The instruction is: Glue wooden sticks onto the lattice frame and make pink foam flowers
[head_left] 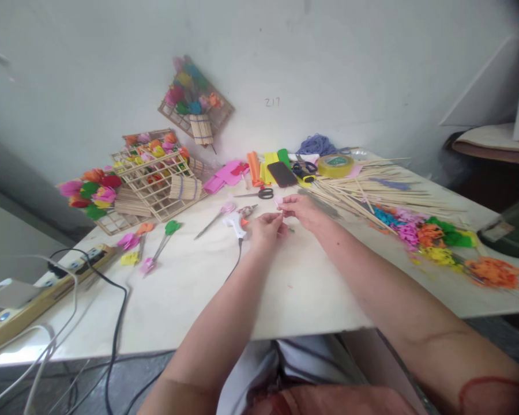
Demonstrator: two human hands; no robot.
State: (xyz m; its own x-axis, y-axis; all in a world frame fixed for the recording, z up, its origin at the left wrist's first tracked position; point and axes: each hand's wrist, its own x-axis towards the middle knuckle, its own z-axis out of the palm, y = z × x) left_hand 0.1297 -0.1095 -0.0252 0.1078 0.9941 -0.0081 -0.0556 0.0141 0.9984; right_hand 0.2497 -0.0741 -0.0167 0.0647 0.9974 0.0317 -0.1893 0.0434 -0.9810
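Note:
My left hand [267, 229] and my right hand [301, 210] meet above the middle of the table, fingertips almost touching. A small pale pink paper piece [278, 200] shows at the fingertips of my right hand, which pinches it. The fingers of my left hand are curled closed, and what they hold is hidden. Just left of that hand, a white hot glue gun [237, 223] lies on the tabletop. Beside the gun is a pink paper flower [228, 207] on a thin stem. Black-handled scissors [266, 193] lie beyond my hands.
Framed stick panels with paper flowers [160, 178] stand at left, near loose stemmed flowers [172, 227] and a power strip [69, 270]. Behind lie coloured paper [254, 168], a phone [282, 173] and tape [335, 165]. Wooden sticks [398, 199] and fringed flowers [430, 235] cover the right.

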